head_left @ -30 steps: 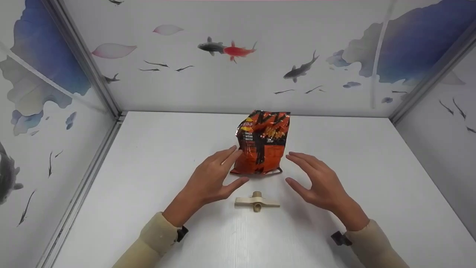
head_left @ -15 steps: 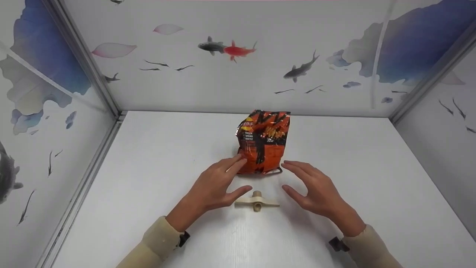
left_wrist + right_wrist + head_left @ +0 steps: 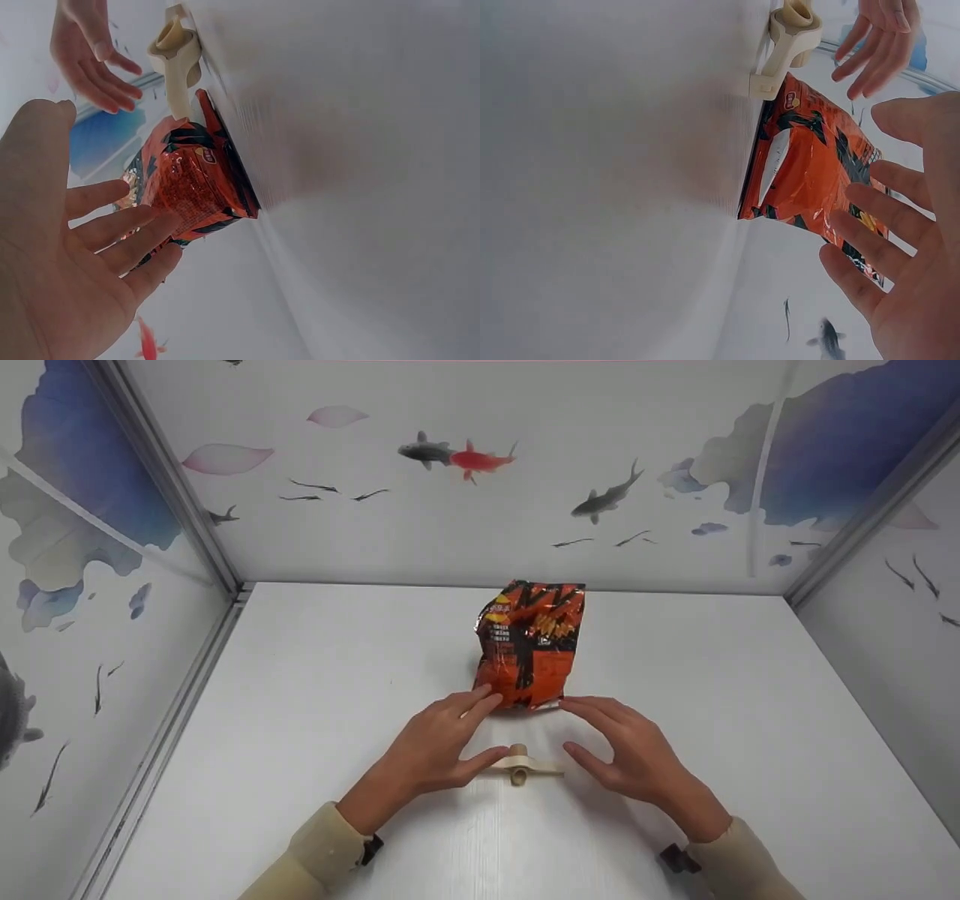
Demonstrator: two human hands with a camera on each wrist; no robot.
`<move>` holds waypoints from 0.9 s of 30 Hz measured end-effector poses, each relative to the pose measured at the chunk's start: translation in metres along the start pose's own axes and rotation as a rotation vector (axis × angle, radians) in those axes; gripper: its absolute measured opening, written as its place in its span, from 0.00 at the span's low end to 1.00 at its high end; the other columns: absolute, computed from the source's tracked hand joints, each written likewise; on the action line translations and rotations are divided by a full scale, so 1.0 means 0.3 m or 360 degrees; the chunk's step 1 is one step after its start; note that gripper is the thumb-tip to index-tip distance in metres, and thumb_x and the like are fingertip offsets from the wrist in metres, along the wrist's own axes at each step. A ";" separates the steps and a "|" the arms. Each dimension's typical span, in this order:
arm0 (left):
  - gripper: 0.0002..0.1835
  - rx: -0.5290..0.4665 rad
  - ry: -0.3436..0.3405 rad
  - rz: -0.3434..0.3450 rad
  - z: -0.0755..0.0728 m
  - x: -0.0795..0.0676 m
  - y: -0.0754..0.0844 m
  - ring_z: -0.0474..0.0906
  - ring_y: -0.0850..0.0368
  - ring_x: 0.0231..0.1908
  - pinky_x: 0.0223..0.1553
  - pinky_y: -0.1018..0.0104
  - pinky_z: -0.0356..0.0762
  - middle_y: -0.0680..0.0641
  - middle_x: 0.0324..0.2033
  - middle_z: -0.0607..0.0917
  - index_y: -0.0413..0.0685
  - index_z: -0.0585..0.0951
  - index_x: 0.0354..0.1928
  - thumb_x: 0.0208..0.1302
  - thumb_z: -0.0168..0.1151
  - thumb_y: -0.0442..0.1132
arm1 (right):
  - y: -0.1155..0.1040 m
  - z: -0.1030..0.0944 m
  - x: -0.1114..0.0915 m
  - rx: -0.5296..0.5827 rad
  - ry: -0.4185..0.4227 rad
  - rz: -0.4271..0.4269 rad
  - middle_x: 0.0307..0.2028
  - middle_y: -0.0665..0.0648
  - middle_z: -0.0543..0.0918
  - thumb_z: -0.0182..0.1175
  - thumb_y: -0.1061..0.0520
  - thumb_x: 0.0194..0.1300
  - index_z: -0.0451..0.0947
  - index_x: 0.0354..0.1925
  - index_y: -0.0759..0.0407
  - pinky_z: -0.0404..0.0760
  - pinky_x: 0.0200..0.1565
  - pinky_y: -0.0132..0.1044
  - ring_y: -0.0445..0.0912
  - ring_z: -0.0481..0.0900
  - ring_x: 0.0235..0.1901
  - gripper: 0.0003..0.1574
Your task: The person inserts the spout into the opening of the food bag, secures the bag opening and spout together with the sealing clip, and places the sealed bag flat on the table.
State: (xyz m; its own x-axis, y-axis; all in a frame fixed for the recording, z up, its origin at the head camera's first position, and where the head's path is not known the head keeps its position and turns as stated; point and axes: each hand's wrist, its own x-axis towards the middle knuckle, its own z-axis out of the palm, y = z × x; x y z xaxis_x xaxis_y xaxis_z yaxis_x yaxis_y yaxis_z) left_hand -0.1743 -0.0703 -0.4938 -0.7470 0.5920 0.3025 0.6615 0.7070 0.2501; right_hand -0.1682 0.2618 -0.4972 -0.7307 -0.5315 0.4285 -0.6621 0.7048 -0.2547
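Note:
An orange and black snack bag (image 3: pixel 531 649) stands upright toward the back of the white table. In front of it lies a small beige plastic piece (image 3: pixel 536 766) with a flat bar and a short tube through its middle. My left hand (image 3: pixel 439 746), fingers extended, hovers by the bag's lower left and partly covers the bar's left end in the head view. My right hand (image 3: pixel 630 746) is held likewise by the bag's lower right corner. Both palms face inward and hold nothing. The wrist views show the bag (image 3: pixel 191 176) apart from the fingers.
The white table (image 3: pixel 337 660) is enclosed by white panels painted with fish and blue leaves. Metal rails (image 3: pixel 172 690) run along the left side. The back panel (image 3: pixel 480 532) rises close behind the bag.
Both hands have drawn back toward the person and slightly closer together, down from the bag's sides to its lower edge. The bag and beige piece have stayed in place.

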 end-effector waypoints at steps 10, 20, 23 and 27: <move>0.42 -0.0066 -0.0149 0.0001 0.003 -0.006 0.013 0.79 0.49 0.73 0.69 0.49 0.82 0.47 0.78 0.75 0.54 0.70 0.81 0.78 0.50 0.73 | -0.009 0.010 -0.006 0.0011 -0.0086 0.0045 0.65 0.44 0.86 0.73 0.42 0.71 0.78 0.73 0.40 0.89 0.60 0.49 0.43 0.85 0.64 0.35; 0.35 -0.0099 -0.0199 0.0093 0.011 -0.013 0.019 0.85 0.51 0.65 0.62 0.51 0.87 0.47 0.69 0.83 0.52 0.74 0.76 0.79 0.58 0.66 | -0.012 0.027 -0.014 0.0021 -0.0102 0.0025 0.59 0.42 0.89 0.77 0.43 0.68 0.84 0.66 0.41 0.91 0.55 0.46 0.40 0.88 0.59 0.30; 0.33 -0.0104 -0.0217 0.0114 0.015 -0.013 0.020 0.86 0.52 0.61 0.59 0.52 0.88 0.49 0.65 0.86 0.52 0.75 0.74 0.79 0.61 0.63 | -0.014 0.030 -0.015 0.0041 -0.0121 0.0025 0.57 0.42 0.90 0.77 0.45 0.67 0.86 0.64 0.43 0.92 0.53 0.46 0.40 0.88 0.57 0.28; 0.31 -0.0103 -0.0256 0.0124 0.018 -0.013 0.022 0.87 0.53 0.61 0.59 0.54 0.89 0.49 0.63 0.87 0.51 0.78 0.72 0.78 0.62 0.62 | -0.018 0.032 -0.015 0.0064 -0.0160 0.0021 0.54 0.43 0.91 0.78 0.46 0.66 0.88 0.61 0.44 0.92 0.52 0.45 0.41 0.89 0.54 0.26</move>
State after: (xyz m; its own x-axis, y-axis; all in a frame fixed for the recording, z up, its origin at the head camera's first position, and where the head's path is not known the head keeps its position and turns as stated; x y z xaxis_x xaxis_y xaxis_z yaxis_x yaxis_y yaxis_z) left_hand -0.1673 -0.0658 -0.4982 -0.6909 0.7018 0.1735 0.7166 0.6334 0.2921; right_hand -0.1630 0.2558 -0.5060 -0.7510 -0.5682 0.3363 -0.6570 0.6937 -0.2951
